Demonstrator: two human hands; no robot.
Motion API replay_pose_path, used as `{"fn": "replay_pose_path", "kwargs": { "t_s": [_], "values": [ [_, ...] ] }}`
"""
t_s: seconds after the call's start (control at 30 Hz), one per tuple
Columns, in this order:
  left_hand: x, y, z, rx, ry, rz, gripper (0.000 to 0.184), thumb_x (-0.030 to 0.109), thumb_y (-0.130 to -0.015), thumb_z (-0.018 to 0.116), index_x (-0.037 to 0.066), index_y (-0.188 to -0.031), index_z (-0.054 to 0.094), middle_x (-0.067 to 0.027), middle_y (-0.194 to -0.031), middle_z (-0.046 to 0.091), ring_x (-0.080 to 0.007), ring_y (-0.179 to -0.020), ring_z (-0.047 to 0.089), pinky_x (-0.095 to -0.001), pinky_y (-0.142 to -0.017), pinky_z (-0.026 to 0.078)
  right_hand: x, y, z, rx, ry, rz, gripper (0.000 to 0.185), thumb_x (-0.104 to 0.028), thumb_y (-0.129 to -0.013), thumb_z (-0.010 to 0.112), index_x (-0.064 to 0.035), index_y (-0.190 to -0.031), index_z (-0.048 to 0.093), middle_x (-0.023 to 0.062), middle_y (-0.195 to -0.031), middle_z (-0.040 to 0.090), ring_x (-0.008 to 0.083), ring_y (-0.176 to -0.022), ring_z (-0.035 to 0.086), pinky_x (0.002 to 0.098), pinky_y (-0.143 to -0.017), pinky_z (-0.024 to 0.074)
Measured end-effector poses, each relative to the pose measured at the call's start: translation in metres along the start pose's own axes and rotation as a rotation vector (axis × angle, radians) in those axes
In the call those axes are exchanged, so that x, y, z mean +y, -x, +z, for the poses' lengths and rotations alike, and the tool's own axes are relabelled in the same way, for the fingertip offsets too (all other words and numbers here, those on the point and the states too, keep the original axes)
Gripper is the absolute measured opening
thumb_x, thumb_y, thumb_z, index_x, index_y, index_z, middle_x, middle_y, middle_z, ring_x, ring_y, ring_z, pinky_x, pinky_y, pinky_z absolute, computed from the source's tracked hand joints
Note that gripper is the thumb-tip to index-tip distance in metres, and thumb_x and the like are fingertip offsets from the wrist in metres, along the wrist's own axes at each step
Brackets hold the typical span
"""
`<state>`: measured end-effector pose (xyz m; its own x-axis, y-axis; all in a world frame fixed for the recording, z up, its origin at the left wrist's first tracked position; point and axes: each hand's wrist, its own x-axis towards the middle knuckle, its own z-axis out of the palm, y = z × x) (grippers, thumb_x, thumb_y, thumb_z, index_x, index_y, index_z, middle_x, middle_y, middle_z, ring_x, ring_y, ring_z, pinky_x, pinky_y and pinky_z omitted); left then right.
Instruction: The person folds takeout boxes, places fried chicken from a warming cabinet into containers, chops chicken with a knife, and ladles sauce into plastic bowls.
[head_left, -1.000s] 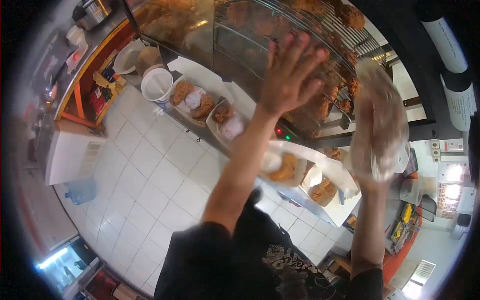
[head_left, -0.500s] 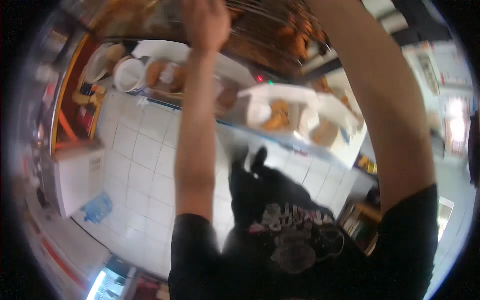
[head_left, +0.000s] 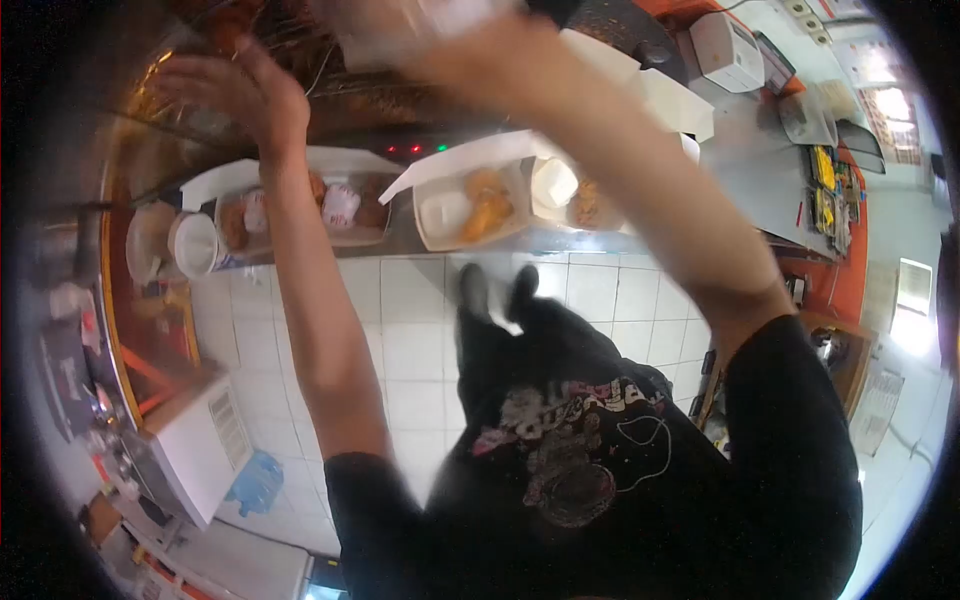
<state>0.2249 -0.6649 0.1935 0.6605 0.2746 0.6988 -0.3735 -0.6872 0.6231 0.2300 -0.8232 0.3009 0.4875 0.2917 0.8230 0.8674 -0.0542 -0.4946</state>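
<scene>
My left hand (head_left: 245, 92) is raised at the upper left against the glass-fronted warmer (head_left: 350, 100), its fingers apart and nothing in them. At the top centre, my right hand (head_left: 420, 25) is smeared by motion inside a clear plastic glove; its fingers cannot be made out. Below the hands stands a row of open cardboard boxes. One box (head_left: 443, 212) holds fried chicken (head_left: 487, 212) beside a pale portion. The left boxes hold chicken and wrapped white bundles (head_left: 341, 204), partly hidden by my left forearm.
A white tub (head_left: 197, 245) stands at the counter's left end. On the right are a white device (head_left: 727, 52), a clear container (head_left: 808, 118) and yellow packets (head_left: 824, 190). A blue water bottle (head_left: 257, 483) lies on the tiled floor.
The view has turned and shifted right along the counter. My left hand has moved to the left side of the view, and my gloved right hand has swung to the top centre.
</scene>
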Motion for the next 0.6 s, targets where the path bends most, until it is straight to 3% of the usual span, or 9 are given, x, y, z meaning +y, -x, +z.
{"fn": "replay_pose_path", "kwargs": {
  "t_s": [0.13, 0.2, 0.23, 0.27, 0.33, 0.4, 0.53, 0.57, 0.6],
  "values": [
    [0.019, 0.021, 0.003, -0.087, 0.022, 0.099, 0.094, 0.067, -0.097, 0.022, 0.002, -0.149, -0.022, -0.0270, -0.152, -0.031, -0.0403, -0.143, -0.028, -0.0560, -0.113, -0.016, -0.085, 0.122, -0.072, -0.019, 0.197, 0.027, 0.036, -0.012, -0.095, 0.050, -0.0015, -0.129, 0.050, 0.0197, -0.130, 0.051, 0.0351, -0.127, 0.048, 0.0425, -0.106, 0.0412],
    [0.044, 0.033, 0.005, -0.134, 0.068, 0.068, 0.094, 0.069, -0.096, 0.022, 0.007, -0.150, -0.022, -0.0219, -0.155, -0.029, -0.0362, -0.143, -0.028, -0.0530, -0.115, -0.016, -0.127, 0.182, -0.103, 0.079, 0.305, 0.305, 0.032, -0.011, -0.100, 0.045, 0.0013, -0.128, 0.052, 0.0194, -0.130, 0.055, 0.0307, -0.126, 0.051, 0.0402, -0.108, 0.0398],
    [0.062, 0.040, 0.005, -0.166, 0.106, 0.029, 0.096, 0.071, -0.094, 0.021, 0.007, -0.150, -0.022, -0.0209, -0.156, -0.029, -0.0357, -0.144, -0.026, -0.0516, -0.116, -0.014, -0.144, 0.223, -0.114, 0.198, 0.251, 0.677, 0.031, -0.009, -0.101, 0.042, 0.0024, -0.129, 0.051, 0.0185, -0.132, 0.054, 0.0291, -0.126, 0.050, 0.0406, -0.109, 0.0387],
    [0.073, 0.046, 0.007, -0.167, 0.115, 0.043, 0.096, 0.071, -0.094, 0.021, 0.007, -0.150, -0.022, -0.0209, -0.156, -0.029, -0.0357, -0.144, -0.026, -0.0516, -0.116, -0.014, -0.145, 0.274, -0.130, 0.333, 0.233, 0.783, 0.031, -0.006, -0.101, 0.042, 0.0028, -0.129, 0.050, 0.0167, -0.129, 0.055, 0.0270, -0.124, 0.051, 0.0392, -0.110, 0.0381],
    [0.090, 0.056, 0.009, -0.269, 0.140, 0.025, 0.097, 0.073, -0.093, 0.021, 0.008, -0.150, -0.023, -0.0180, -0.158, -0.025, -0.0341, -0.147, -0.020, -0.0479, -0.119, -0.008, -0.157, 0.332, -0.175, 0.294, 0.558, 1.025, 0.028, 0.001, -0.098, 0.045, 0.0000, -0.125, 0.053, 0.0123, -0.122, 0.057, 0.0218, -0.117, 0.053, 0.0338, -0.105, 0.0403],
    [0.109, 0.067, 0.012, -0.320, 0.152, 0.032, 0.098, 0.074, -0.092, 0.021, 0.009, -0.150, -0.023, -0.0172, -0.158, -0.024, -0.0338, -0.148, -0.016, -0.0473, -0.120, -0.005, -0.139, 0.425, -0.211, 0.687, 0.297, 1.024, 0.025, -0.003, -0.100, 0.047, -0.0004, -0.123, 0.054, 0.0133, -0.120, 0.058, 0.0214, -0.115, 0.054, 0.0344, -0.103, 0.0417],
    [0.133, 0.086, 0.024, -0.400, 0.188, 0.093, 0.095, 0.072, -0.094, 0.021, 0.010, -0.151, -0.022, -0.0154, -0.161, -0.017, -0.0335, -0.150, -0.007, -0.0472, -0.120, 0.000, -0.112, 0.473, -0.264, 0.397, 0.535, 0.964, 0.022, -0.005, -0.098, 0.051, 0.0004, -0.119, 0.055, 0.0153, -0.124, 0.058, 0.0250, -0.119, 0.054, 0.0371, -0.103, 0.0420],
    [0.140, 0.092, 0.025, -0.435, 0.209, 0.111, 0.093, 0.070, -0.095, 0.020, 0.010, -0.151, -0.021, -0.0154, -0.161, -0.015, -0.0336, -0.150, -0.006, -0.0472, -0.121, 0.001, -0.105, 0.473, -0.268, 0.169, 0.556, 0.881, 0.025, -0.006, -0.095, 0.053, -0.0026, -0.120, 0.055, 0.0178, -0.126, 0.057, 0.0302, -0.119, 0.054, 0.0409, -0.104, 0.0414],
    [0.137, 0.098, 0.023, -0.455, 0.222, 0.143, 0.085, 0.058, -0.100, 0.027, 0.009, -0.152, -0.020, -0.0172, -0.162, -0.008, -0.0340, -0.150, -0.002, -0.0470, -0.121, 0.003, -0.097, 0.474, -0.275, -0.053, 0.577, 0.789, 0.028, -0.007, -0.091, 0.056, -0.0056, -0.120, 0.056, 0.0203, -0.127, 0.056, 0.0353, -0.120, 0.053, 0.0448, -0.105, 0.0408]
  ]
}}
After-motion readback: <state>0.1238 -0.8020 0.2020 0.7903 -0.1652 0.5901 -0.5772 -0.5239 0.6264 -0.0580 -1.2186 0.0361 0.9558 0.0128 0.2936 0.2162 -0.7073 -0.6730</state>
